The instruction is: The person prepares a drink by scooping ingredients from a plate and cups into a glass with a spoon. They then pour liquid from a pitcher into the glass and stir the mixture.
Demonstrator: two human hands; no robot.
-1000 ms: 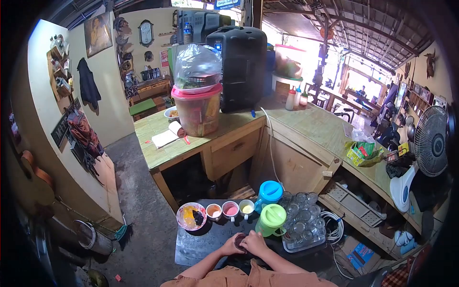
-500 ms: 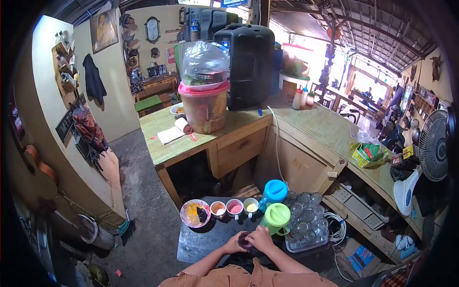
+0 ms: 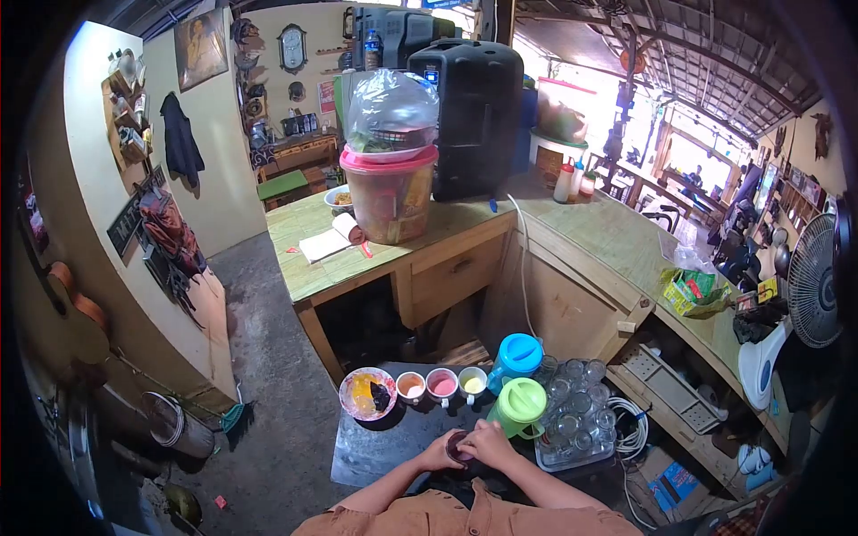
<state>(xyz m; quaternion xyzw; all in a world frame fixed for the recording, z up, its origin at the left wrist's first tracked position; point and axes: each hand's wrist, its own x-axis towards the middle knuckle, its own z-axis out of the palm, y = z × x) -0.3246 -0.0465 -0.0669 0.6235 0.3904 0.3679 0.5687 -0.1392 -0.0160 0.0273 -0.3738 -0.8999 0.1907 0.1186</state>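
Observation:
Near the front edge of a dark table, my left hand [image 3: 440, 453] is wrapped round a small dark reddish cup [image 3: 459, 446]. My right hand [image 3: 487, 444] is closed at the cup's right rim; what its fingers hold is hidden. Behind my hands stand three white cups, with orange [image 3: 411, 387], pink [image 3: 441, 384] and pale yellow [image 3: 472, 383] contents. To their left sits a patterned plate [image 3: 367, 394] with yellow and dark food. A green lidded pitcher [image 3: 519, 404] is just beyond my right hand, with a blue pitcher [image 3: 517, 357] behind it.
A tray [image 3: 575, 457] of upturned glasses stands right of the pitchers. Beyond the table is a wooden counter [image 3: 572, 232] with a pink-lidded tub [image 3: 390, 201], a black speaker [image 3: 469, 125] and sauce bottles [image 3: 563, 181]. A fan [image 3: 811, 277] is at the right.
The camera view has shifted slightly, so the counter and its objects appear a little further right. My hands stay at the small cup with almost the same pose.

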